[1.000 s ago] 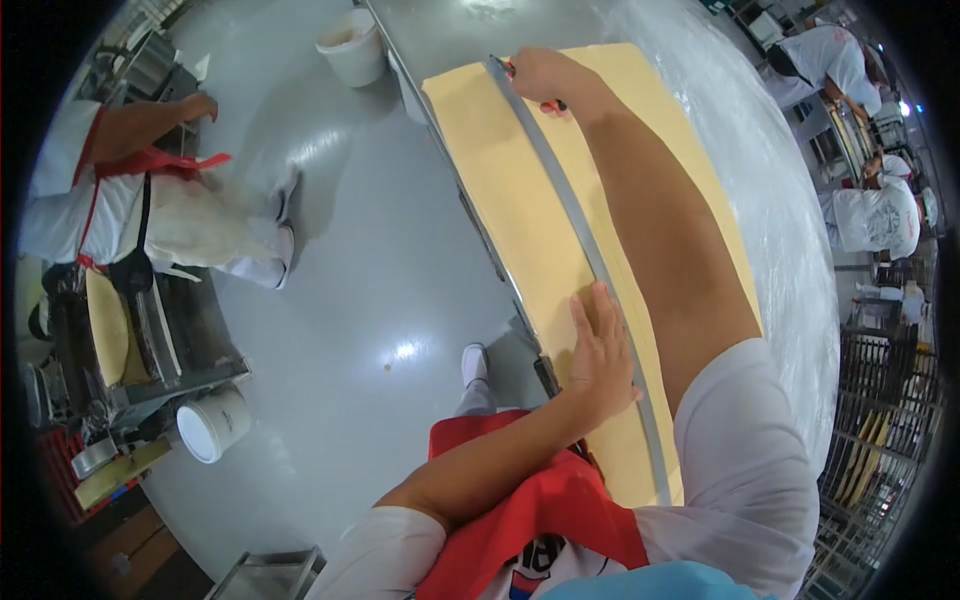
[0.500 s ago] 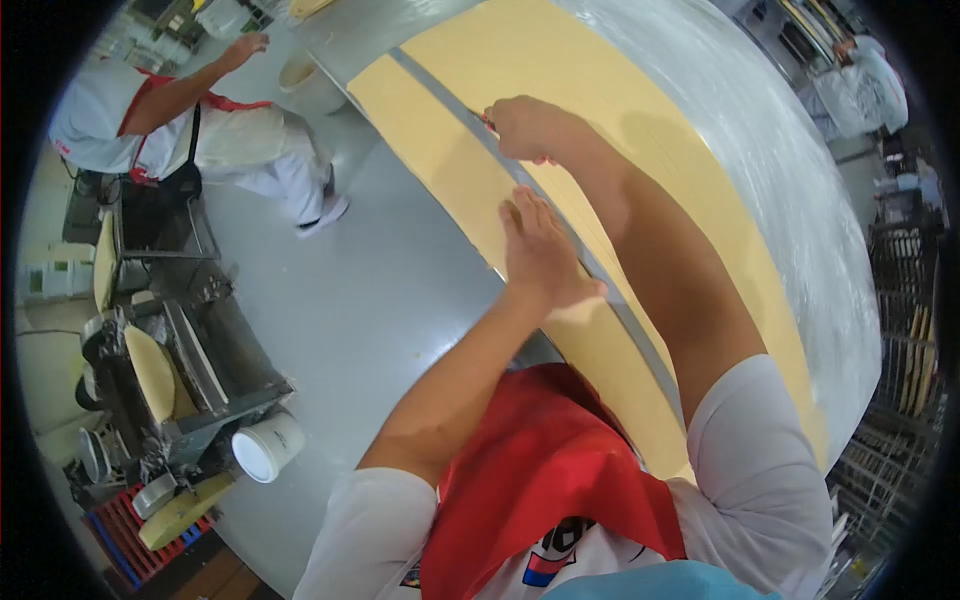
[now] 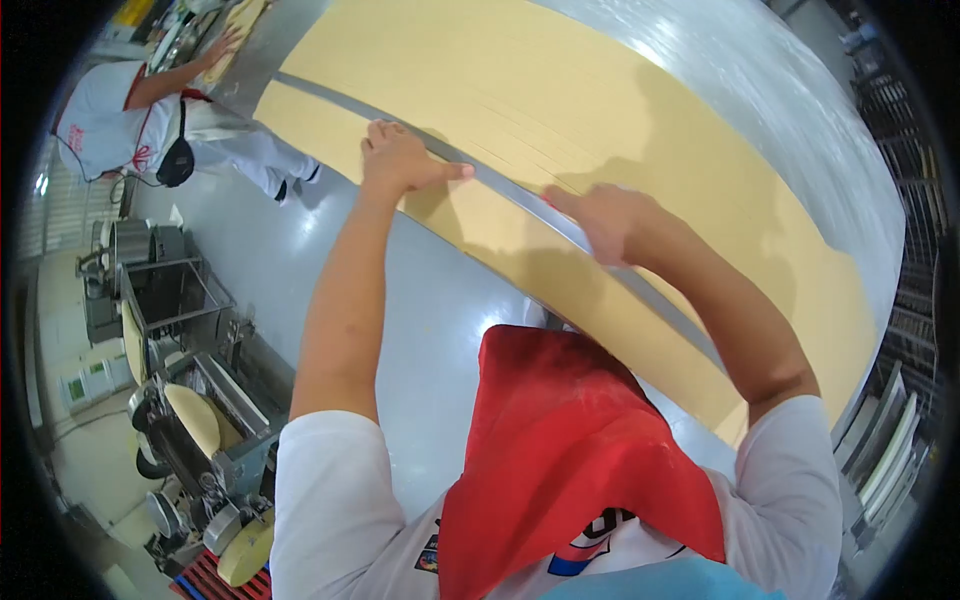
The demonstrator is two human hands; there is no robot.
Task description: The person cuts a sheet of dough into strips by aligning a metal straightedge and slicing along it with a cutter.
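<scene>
Narrow band marked off along the ruler; wide part of the sheet lies in one broad expanse

A long metal ruler (image 3: 665, 305) lies lengthwise on a large pale yellow sheet (image 3: 700, 150), which is spread over the surface (image 3: 850, 150), whose far side shows clear plastic. The left hand (image 3: 400, 165) is open, fingers spread and thumb out, pressing on the ruler and the narrow band (image 3: 520, 245) beside it. The right hand (image 3: 610, 220) is farther along the ruler, towards the wearer's body, its fingers curled around a small red thing (image 3: 548, 203) that is mostly hidden; its tip cannot be made out.

As for progress, the narrow band on the wearer's side looks set off from the wide part, and its far end is stepped back from the wide part's edge. That suggests a division well under way, though the ruler covers the line and whether it goes right through cannot be told. Beyond the ruler, a few fine lines (image 3: 540, 155) run roughly alongside it, but the wide part shows no gap between pieces, so most of the sheet appears undivided. Both hands are at the ruler, so work on this line seems unfinished.
</scene>
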